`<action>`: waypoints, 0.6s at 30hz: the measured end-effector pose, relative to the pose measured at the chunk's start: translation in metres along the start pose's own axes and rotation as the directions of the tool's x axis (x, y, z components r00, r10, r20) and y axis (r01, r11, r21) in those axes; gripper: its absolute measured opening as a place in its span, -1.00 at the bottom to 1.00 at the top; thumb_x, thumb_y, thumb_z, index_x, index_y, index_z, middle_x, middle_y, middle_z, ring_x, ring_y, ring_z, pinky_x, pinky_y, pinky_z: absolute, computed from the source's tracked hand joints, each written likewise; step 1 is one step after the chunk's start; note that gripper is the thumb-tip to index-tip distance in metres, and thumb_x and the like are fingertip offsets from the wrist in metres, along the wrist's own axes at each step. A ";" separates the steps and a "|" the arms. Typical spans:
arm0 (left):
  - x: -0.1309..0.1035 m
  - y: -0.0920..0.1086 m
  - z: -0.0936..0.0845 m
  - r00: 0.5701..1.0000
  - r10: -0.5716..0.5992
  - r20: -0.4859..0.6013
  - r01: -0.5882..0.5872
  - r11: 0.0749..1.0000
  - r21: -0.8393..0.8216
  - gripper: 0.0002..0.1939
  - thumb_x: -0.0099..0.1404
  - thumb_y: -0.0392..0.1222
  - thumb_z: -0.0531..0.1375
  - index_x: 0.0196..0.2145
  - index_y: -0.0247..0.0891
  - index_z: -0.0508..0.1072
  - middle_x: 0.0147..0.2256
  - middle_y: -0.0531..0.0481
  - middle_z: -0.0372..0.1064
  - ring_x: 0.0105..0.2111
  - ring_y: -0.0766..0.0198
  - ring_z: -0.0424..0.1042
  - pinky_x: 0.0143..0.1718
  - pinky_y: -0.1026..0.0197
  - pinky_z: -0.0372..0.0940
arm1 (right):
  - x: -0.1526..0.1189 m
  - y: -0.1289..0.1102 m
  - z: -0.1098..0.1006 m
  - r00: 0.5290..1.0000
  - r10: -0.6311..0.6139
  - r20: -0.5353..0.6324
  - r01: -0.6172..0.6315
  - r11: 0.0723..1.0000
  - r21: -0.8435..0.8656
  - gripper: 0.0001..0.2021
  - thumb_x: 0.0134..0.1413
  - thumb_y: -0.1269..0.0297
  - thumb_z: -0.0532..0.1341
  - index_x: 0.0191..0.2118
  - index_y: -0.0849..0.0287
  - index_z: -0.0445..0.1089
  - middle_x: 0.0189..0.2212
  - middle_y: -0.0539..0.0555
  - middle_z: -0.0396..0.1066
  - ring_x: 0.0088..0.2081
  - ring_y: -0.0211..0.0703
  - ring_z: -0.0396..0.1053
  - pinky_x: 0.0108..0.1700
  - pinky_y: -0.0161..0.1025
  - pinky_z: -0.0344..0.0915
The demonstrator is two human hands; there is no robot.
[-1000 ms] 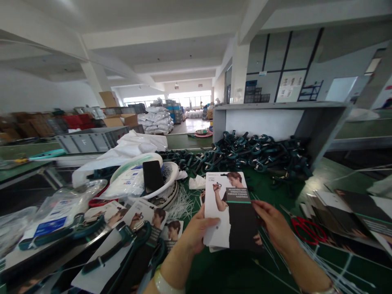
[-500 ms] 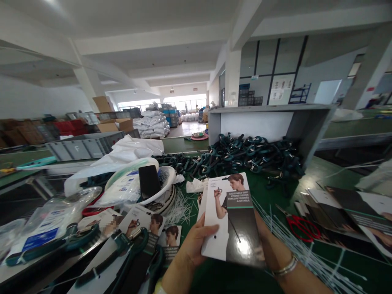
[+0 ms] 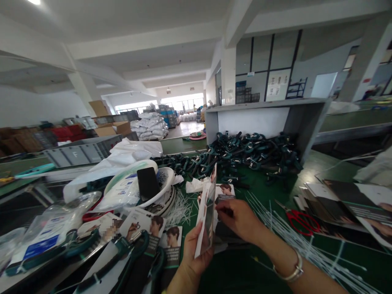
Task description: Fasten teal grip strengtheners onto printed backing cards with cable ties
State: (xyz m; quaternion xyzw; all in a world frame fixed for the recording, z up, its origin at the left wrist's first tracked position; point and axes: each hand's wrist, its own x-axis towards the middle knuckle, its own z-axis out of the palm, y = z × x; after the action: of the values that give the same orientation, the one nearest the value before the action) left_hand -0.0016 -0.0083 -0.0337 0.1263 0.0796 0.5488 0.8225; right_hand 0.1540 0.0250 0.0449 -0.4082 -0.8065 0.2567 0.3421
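My left hand (image 3: 197, 249) grips a thin stack of printed cards (image 3: 204, 220), stood nearly edge-on. Close to its right side is my right hand (image 3: 240, 218), fingers curled in; whether they pinch anything is hidden. Behind and below that hand shows another card (image 3: 226, 189), printed with a person and a dark text panel; I cannot tell if the hand touches it. At lower left, dark green hand grip strengtheners (image 3: 137, 245) lie on similar printed cards (image 3: 173, 241).
A heap of grip strengtheners (image 3: 254, 151) spills from a grey bin (image 3: 315, 126). Red-handled scissors (image 3: 303, 222), white cable ties (image 3: 281, 228) and stacked cards (image 3: 358, 212) lie right. A black phone (image 3: 148, 183) rests on a white basket (image 3: 168, 183) at left.
The cards in my left hand have turned from face-on to nearly edge-on. My right hand has let go of their right edge and come round in front, fingers curled.
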 end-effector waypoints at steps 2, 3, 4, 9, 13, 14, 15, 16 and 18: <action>-0.002 0.001 -0.002 0.998 -0.048 -0.027 0.045 0.993 -0.107 -0.83 0.21 -0.40 0.11 -0.28 -0.36 0.49 -0.42 -0.05 0.50 -0.61 0.53 0.34 -0.64 0.57 0.21 | 0.002 -0.005 0.000 0.999 -0.043 0.009 0.044 0.998 -0.052 -0.80 -0.02 0.44 0.09 -0.38 0.21 0.47 -0.48 0.05 0.45 -0.43 -0.22 0.35 -0.38 -0.33 0.20; -0.002 0.001 -0.003 0.998 -0.055 -0.041 0.049 0.989 -0.141 -0.81 0.20 -0.40 0.10 -0.26 -0.36 0.48 -0.43 -0.05 0.49 -0.64 0.56 0.30 -0.67 0.59 0.17 | 0.003 -0.006 0.000 0.998 -0.056 0.009 0.056 0.996 -0.070 -0.80 -0.02 0.45 0.08 -0.38 0.21 0.47 -0.47 0.05 0.45 -0.42 -0.23 0.35 -0.36 -0.33 0.19; -0.003 0.001 -0.004 0.997 -0.059 -0.057 0.049 0.985 -0.164 -0.79 0.20 -0.40 0.10 -0.21 -0.36 0.47 -0.42 -0.05 0.49 -0.66 0.57 0.27 -0.70 0.60 0.14 | 0.004 -0.007 0.000 0.998 -0.062 0.006 0.062 0.995 -0.083 -0.80 -0.02 0.46 0.08 -0.38 0.21 0.47 -0.47 0.05 0.45 -0.41 -0.23 0.35 -0.35 -0.33 0.19; -0.007 0.000 -0.001 0.996 -0.034 -0.082 0.022 0.990 -0.137 -0.70 0.19 -0.38 0.09 -0.11 -0.29 0.43 -0.34 -0.05 0.51 -0.66 0.56 0.24 -0.77 0.61 0.01 | 0.005 -0.006 0.004 0.998 -0.053 -0.018 0.051 0.991 -0.126 -0.80 -0.03 0.47 0.09 -0.37 0.20 0.46 -0.47 0.04 0.45 -0.41 -0.24 0.34 -0.34 -0.34 0.17; -0.009 0.000 0.003 0.995 -0.029 -0.092 0.022 0.997 -0.070 -0.69 0.16 -0.31 0.15 -0.11 -0.21 0.43 -0.34 0.01 0.52 -0.65 0.55 0.24 -0.76 0.58 -0.02 | 0.003 -0.008 0.004 0.998 -0.061 -0.019 0.057 0.986 -0.156 -0.82 -0.05 0.48 0.09 -0.40 0.20 0.44 -0.48 0.02 0.44 -0.42 -0.25 0.33 -0.35 -0.35 0.16; -0.009 0.000 0.003 0.995 -0.029 -0.097 0.024 0.998 -0.053 -0.69 0.16 -0.29 0.17 -0.11 -0.19 0.43 -0.34 0.02 0.52 -0.64 0.54 0.24 -0.75 0.57 -0.01 | 0.002 -0.009 0.004 0.997 -0.074 -0.009 0.072 0.983 -0.167 -0.83 -0.04 0.47 0.09 -0.42 0.20 0.44 -0.50 0.02 0.43 -0.43 -0.26 0.33 -0.37 -0.36 0.15; -0.009 0.000 0.001 0.995 -0.026 -0.101 0.023 0.999 -0.029 -0.69 0.15 -0.26 0.18 -0.11 -0.16 0.44 -0.35 0.04 0.52 -0.64 0.53 0.23 -0.75 0.55 0.00 | 0.002 -0.010 0.004 0.996 -0.090 -0.004 0.088 0.980 -0.178 -0.83 -0.03 0.46 0.09 -0.43 0.20 0.44 -0.51 0.02 0.42 -0.44 -0.26 0.32 -0.38 -0.36 0.15; -0.009 0.001 -0.001 0.994 -0.018 -0.103 0.019 1.000 0.004 -0.69 0.16 -0.23 0.18 -0.10 -0.12 0.44 -0.35 0.05 0.52 -0.64 0.52 0.23 -0.74 0.53 0.00 | 0.001 -0.012 0.004 0.994 -0.105 -0.005 0.102 0.977 -0.187 -0.83 -0.02 0.46 0.09 -0.44 0.20 0.44 -0.52 0.02 0.41 -0.45 -0.26 0.31 -0.39 -0.36 0.14; -0.007 0.001 -0.007 0.995 0.001 -0.100 0.006 0.998 0.067 -0.69 0.17 -0.19 0.18 -0.09 -0.07 0.43 -0.33 0.05 0.52 -0.63 0.50 0.24 -0.73 0.49 0.00 | 0.000 -0.014 0.005 0.992 -0.128 -0.019 0.122 0.972 -0.199 -0.83 -0.02 0.46 0.10 -0.41 0.20 0.44 -0.50 0.03 0.42 -0.43 -0.25 0.32 -0.37 -0.35 0.16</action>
State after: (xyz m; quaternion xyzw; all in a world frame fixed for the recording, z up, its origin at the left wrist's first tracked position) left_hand -0.0070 -0.0141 -0.0401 0.1259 0.1393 0.5503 0.8136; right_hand 0.1437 0.0166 0.0511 -0.3927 -0.8465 0.1467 0.3281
